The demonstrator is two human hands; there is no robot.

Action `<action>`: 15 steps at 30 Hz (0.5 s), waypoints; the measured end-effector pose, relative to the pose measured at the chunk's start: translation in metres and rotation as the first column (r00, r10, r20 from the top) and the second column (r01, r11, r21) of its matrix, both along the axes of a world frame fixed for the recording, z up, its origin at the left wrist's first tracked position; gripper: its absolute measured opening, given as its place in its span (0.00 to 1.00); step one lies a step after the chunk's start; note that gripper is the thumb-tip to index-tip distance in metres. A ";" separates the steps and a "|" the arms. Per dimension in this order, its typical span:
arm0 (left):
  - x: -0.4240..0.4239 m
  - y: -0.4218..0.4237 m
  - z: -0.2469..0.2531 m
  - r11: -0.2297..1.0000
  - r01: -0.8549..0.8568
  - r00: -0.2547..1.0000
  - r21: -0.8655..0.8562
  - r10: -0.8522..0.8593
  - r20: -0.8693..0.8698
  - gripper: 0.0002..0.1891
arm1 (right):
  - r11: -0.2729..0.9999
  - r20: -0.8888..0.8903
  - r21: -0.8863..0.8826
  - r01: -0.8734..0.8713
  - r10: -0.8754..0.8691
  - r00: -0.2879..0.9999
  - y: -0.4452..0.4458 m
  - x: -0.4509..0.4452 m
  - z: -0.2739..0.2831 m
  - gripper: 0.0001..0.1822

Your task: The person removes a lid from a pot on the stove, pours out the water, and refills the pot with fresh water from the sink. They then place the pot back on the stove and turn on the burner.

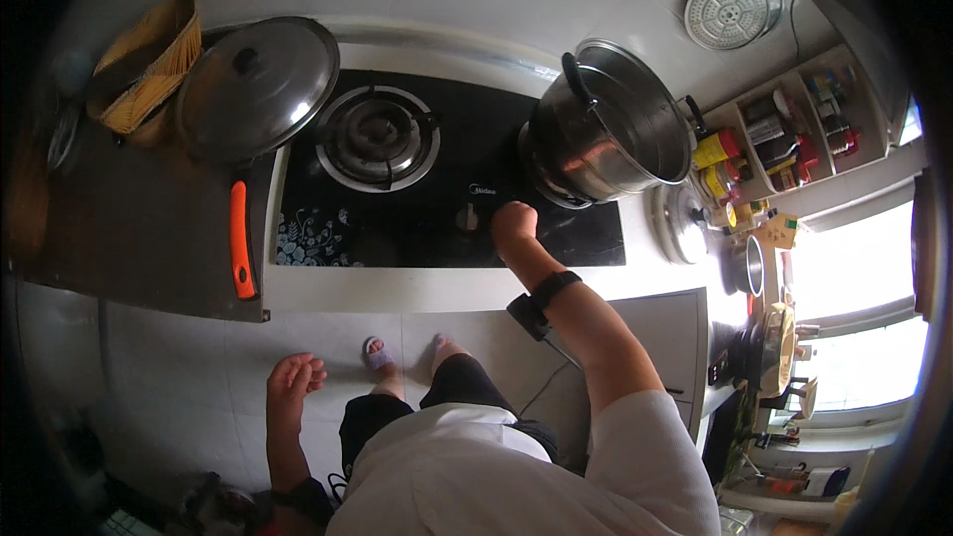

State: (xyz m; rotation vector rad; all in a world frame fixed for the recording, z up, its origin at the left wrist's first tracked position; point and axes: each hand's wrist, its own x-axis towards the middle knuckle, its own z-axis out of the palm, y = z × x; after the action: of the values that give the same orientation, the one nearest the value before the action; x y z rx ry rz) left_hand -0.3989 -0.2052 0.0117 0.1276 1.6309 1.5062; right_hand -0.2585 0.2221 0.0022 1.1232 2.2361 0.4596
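My right hand (515, 229) is closed at the front of a black glass gas cooktop (447, 242), over a control knob that its fingers hide. Just left of it, a second knob (467, 217) is uncovered. A tall stainless steel pot (577, 138) with black handles stands on the right burner, lidless, its inner wall in sight. The left burner (376, 132) carries no cookware. Low on the left, my left hand (295, 376) hangs over the floor, fingers loosely curled, holding nothing.
A large metal lid (260, 89) rests on the dark left counter (149, 216), near an orange handle (240, 238) and a woven basket (153, 63). Right of the cooktop are another lid (679, 223), a spice rack (789, 126) and a small metal pot (748, 266). Steamer plates (726, 11) hang on the wall.
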 end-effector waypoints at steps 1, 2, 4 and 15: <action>0.000 0.002 0.003 1.000 0.000 1.000 -0.011 0.000 -0.005 0.14 | 1.000 -0.014 0.005 0.027 -0.027 1.000 0.003 -0.001 -0.003 0.09; 0.001 0.003 0.007 1.000 -0.001 1.000 -0.022 0.001 -0.011 0.14 | 0.999 -0.046 0.001 0.052 -0.052 0.998 0.004 -0.001 -0.007 0.11; 0.002 0.004 0.009 1.000 -0.011 1.000 -0.029 0.011 -0.025 0.13 | 1.000 -0.029 0.002 0.024 -0.024 0.999 0.000 -0.004 0.003 0.10; 0.034 0.026 0.023 0.998 0.013 0.995 -0.054 -0.018 -0.100 0.11 | 0.995 -0.390 -0.069 -0.077 0.044 0.920 0.002 0.030 0.006 0.11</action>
State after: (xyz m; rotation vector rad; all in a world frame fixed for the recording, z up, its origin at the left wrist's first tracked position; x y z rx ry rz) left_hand -0.3645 -0.1792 0.0342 0.1887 1.7442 1.4632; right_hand -0.2281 0.2246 0.0078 1.1858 2.6108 0.1740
